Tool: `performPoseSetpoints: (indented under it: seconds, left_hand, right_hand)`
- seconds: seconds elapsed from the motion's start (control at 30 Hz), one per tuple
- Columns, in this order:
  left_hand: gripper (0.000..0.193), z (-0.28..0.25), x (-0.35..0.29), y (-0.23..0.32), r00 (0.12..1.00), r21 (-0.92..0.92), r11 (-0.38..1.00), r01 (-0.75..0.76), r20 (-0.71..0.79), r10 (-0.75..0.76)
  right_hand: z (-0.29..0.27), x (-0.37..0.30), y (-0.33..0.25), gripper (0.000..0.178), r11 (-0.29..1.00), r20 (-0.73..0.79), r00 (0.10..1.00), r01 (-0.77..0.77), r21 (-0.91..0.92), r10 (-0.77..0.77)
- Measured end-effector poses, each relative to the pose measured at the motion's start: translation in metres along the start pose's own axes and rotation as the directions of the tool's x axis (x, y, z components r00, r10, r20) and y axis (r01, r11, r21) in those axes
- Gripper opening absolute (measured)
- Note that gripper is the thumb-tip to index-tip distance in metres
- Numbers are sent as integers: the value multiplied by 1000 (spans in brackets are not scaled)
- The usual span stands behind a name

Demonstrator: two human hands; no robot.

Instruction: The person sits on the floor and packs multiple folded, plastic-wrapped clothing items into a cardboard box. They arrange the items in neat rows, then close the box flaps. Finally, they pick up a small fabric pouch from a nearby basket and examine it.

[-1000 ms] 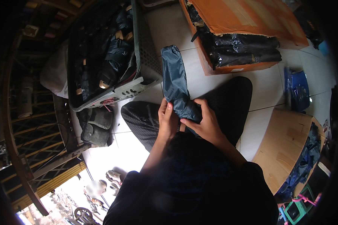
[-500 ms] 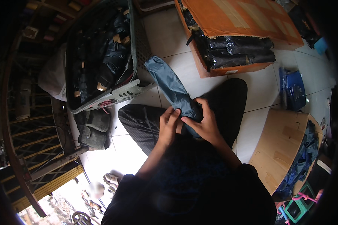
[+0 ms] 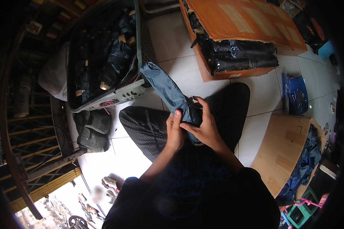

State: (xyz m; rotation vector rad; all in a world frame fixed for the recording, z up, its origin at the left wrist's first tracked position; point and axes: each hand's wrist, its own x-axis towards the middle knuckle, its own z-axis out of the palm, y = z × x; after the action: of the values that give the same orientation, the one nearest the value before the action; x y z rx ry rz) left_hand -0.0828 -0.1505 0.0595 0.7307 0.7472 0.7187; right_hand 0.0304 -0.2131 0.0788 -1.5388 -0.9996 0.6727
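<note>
A long blue-grey nylon sleeve (image 3: 164, 89), like the cover of a folding umbrella, lies slantwise over my lap. Its far end points up and left, towards the basket. My left hand (image 3: 174, 129) grips the near part from the left, thumb on top. From the other side my right hand (image 3: 207, 128) holds the same part, its thumb pressed on the fabric and its fingers curled round the far side. Between the hands the sleeve looks darker and bunched; what is inside cannot be made out.
A grey plastic basket (image 3: 103, 102) of dark bundles with tan ends stands front left. Ahead right, an orange carton (image 3: 252, 23) holds black plastic-wrapped packs (image 3: 248, 57). A brown cardboard box (image 3: 283, 152) with blue fabric (image 3: 305, 164) sits at right. Grey pouches (image 3: 93, 133) lie left.
The sleeve's far end has dipped slightly left and nearer to me. Both hands have shifted a little on its near part and still hold it.
</note>
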Motion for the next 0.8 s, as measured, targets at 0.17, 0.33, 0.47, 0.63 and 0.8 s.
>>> performPoseSetpoints:
  seconds: [0.17,0.33,0.47,0.63,0.8]
  left_hand:
    - [73,3,9,20,998,-168,986,12,69,0]
    - [66,-6,20,24,993,-23,996,-81,83,83]
    - [66,11,20,52,982,-67,981,-184,18,186]
    - [51,21,19,38,984,42,996,-85,-151,90]
    - [47,18,19,34,999,-73,997,0,-42,-3]
  right_hand:
    - [-1,-3,-20,73,975,18,1000,-29,222,26]
    - [2,-5,-17,48,972,-73,970,228,-53,-232]
    - [-1,-6,-19,52,953,20,964,266,-149,-266]
    - [3,-5,-17,58,843,25,904,408,-351,-427]
    - [4,-4,-22,64,831,52,920,373,-412,-388]
